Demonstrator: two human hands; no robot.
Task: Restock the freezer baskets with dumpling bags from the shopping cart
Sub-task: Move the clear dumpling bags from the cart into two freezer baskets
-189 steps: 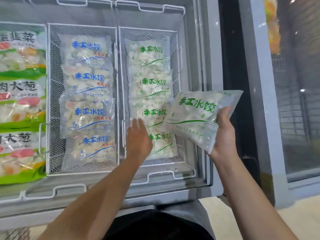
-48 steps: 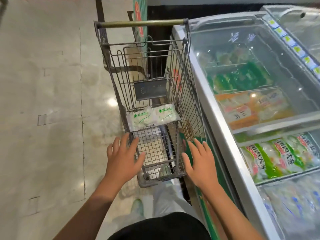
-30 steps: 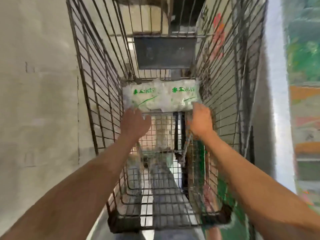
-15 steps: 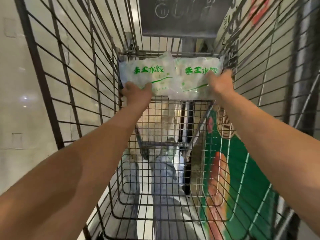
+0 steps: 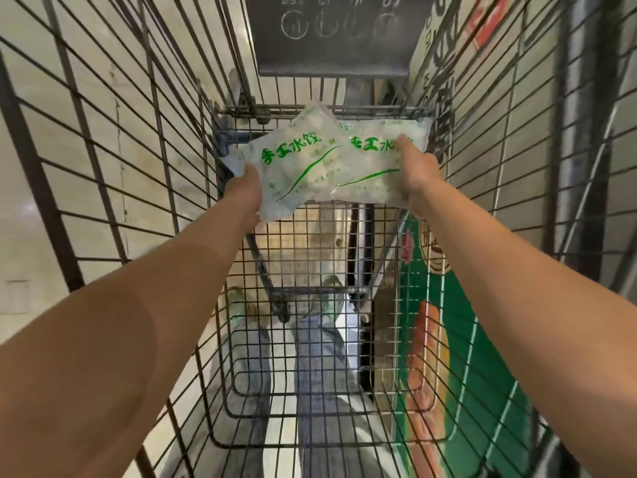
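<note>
**Both hands on the bags at the far end of the cart**

Left hand grips the near corner of the left clear plastic dumpling bag with green lettering, fingers curled under it. That bag tilts up, its long axis slanting away, overlapping the right matching dumpling bag. Right hand pinches this one's near edge. Both sit at the wire shopping cart's far end, so the lift comes straight back.

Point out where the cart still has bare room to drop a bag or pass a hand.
Free: the wire floor between the side walls, nearer the person than the bags. Crowded: the far end, where the left hand grips the left dumpling bag and the right hand grips the right dumpling bag.
</note>
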